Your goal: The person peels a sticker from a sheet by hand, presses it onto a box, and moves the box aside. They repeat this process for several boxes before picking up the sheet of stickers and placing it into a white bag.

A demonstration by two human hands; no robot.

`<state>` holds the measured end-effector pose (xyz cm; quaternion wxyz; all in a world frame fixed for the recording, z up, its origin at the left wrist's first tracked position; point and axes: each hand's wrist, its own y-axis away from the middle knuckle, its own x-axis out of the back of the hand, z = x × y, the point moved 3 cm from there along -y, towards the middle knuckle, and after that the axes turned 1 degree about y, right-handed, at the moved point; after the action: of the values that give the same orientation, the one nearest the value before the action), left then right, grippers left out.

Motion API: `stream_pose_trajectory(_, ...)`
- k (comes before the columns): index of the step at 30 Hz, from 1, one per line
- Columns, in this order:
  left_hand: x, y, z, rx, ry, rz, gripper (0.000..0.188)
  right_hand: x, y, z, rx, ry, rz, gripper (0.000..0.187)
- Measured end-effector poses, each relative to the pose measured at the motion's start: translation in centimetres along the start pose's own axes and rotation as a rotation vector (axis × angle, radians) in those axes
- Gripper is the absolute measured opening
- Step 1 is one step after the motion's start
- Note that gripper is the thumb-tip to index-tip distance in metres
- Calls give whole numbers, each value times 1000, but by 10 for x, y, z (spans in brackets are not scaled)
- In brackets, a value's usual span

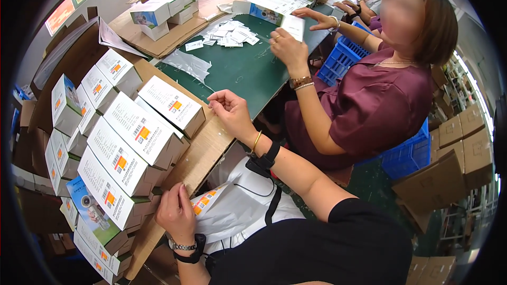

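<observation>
My right hand [232,115] is over the table edge beside the nearest white box [171,103]. Its thumb and fingers are pinched together; anything between them is too small to make out. Lower down, my left hand [177,214] has its fingers curled at the wooden edge, near the stacked boxes. Whatever those fingers hold, if anything, is hidden. Next to it, a sheet of orange stickers [207,200] lies on my lap. Several white boxes [116,161] carry orange stickers and barcodes on their upturned sides. One blue-and-green box side [87,206] shows a picture of a metal fitting.
A co-worker in a maroon shirt [369,111] handles a white box [293,27] across the green table [248,76]. Small white cards [229,34] and a clear plastic bag [187,64] lie there. More boxes [163,8] stand behind. A blue crate [343,55] stands beside the co-worker.
</observation>
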<state>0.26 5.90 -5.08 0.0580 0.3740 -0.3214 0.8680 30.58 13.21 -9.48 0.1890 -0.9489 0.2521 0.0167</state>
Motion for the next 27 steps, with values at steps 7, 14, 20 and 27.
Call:
stream_pose_trajectory(7,1,1,-2,6,-13,-10,9,-5,9,-10,111,172,-114,12)
stream_pose_trajectory(14,0,1,0,4,-14,-3,9,-5,10,-16,109,188,-137,10)
stream_pose_trajectory(20,0,1,-1,3,-10,-3,9,-4,7,-8,78,115,-121,9)
stream_pose_trajectory(27,-2,0,0,-21,11,62,7,0,13,-10,73,134,-156,11)
